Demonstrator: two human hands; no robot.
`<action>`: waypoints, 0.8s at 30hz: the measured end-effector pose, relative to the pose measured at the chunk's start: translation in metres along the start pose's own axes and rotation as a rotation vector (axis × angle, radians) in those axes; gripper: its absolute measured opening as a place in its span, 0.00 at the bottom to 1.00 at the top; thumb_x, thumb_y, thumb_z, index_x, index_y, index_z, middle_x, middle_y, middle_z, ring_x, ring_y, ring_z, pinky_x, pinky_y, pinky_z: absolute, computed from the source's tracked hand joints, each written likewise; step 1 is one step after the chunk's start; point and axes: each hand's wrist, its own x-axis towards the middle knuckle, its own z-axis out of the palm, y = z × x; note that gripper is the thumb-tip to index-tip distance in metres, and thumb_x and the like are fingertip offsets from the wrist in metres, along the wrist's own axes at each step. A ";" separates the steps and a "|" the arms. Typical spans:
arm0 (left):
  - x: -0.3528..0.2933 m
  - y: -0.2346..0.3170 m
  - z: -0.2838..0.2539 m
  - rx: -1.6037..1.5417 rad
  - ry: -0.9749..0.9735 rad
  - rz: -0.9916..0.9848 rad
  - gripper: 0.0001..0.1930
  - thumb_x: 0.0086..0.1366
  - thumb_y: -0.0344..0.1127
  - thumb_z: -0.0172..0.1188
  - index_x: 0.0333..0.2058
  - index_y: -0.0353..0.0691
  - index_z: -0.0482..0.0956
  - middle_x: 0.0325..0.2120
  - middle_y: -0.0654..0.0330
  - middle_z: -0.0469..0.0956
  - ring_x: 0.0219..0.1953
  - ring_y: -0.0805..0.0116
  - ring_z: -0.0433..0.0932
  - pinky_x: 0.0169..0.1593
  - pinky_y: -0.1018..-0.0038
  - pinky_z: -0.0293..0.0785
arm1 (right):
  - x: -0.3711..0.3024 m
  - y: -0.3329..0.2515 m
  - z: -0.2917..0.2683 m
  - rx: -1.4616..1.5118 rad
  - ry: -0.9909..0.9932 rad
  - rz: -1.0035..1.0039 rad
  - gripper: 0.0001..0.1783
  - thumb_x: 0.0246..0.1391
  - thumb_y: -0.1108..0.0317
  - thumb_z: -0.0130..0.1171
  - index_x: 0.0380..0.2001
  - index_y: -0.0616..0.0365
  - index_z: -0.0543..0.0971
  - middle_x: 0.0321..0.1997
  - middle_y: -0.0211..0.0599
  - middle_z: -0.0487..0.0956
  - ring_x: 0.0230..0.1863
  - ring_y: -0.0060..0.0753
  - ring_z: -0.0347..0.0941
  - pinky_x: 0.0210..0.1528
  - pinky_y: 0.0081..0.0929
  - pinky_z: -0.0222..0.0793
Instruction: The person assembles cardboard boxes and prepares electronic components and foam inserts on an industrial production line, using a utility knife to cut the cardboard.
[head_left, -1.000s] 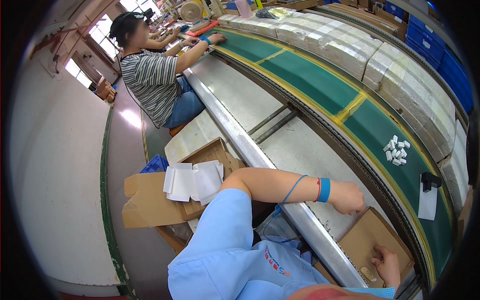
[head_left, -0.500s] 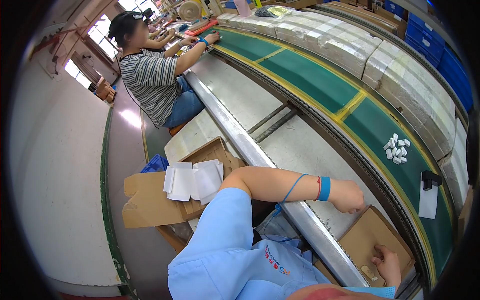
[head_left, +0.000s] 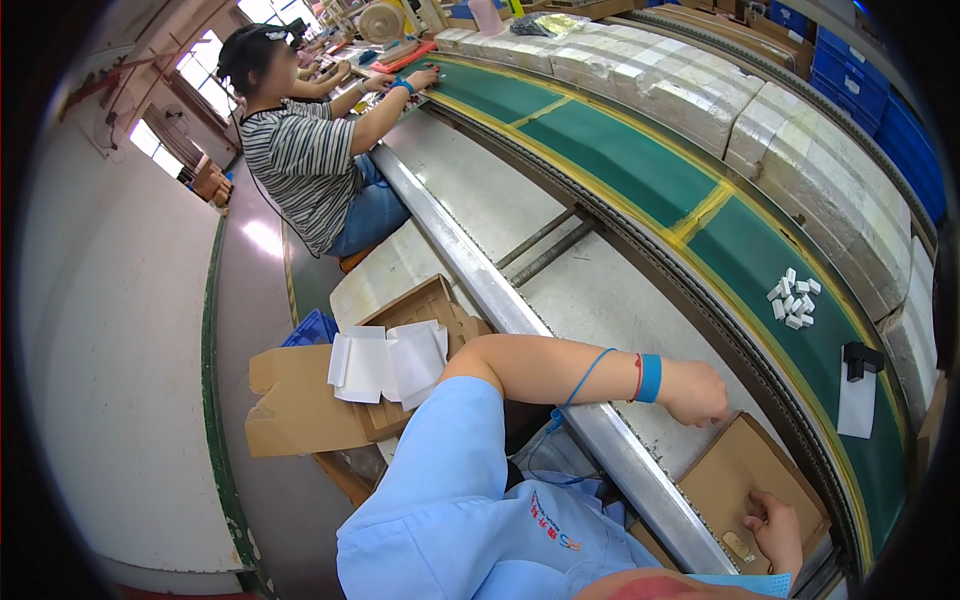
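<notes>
My left hand [head_left: 697,392] is closed, its fingers curled down at the far corner of a flat brown cardboard box [head_left: 725,480]. Whatever it may hold is hidden. A blue wrist strap [head_left: 649,378] with a blue cord circles that wrist. Over the box's near right part, my right hand [head_left: 778,535] has its thumb and fingertips apart, with nothing visible between them. Beside it lies a small pale oval piece [head_left: 738,546], perhaps a hole or torn patch in the cardboard.
A green belt [head_left: 745,245] carries small white blocks [head_left: 794,298], a black part [head_left: 861,360] and a white sheet [head_left: 856,405]. A metal rail [head_left: 640,450] runs before me. An opened carton [head_left: 310,400] with white folded card [head_left: 388,362] stands left. A co-worker [head_left: 300,150] sits beyond.
My hands and the box have stayed in place. The co-worker's hands at the far end of the belt have shifted slightly.
</notes>
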 end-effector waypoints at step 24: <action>0.000 0.001 0.000 -0.009 -0.031 -0.031 0.12 0.53 0.34 0.59 0.36 0.39 0.78 0.32 0.52 0.78 0.38 0.53 0.76 0.40 0.61 0.71 | 0.000 -0.003 -0.003 0.003 -0.035 0.027 0.24 0.33 0.76 0.64 0.40 0.62 0.75 0.31 0.47 0.78 0.31 0.41 0.76 0.35 0.32 0.70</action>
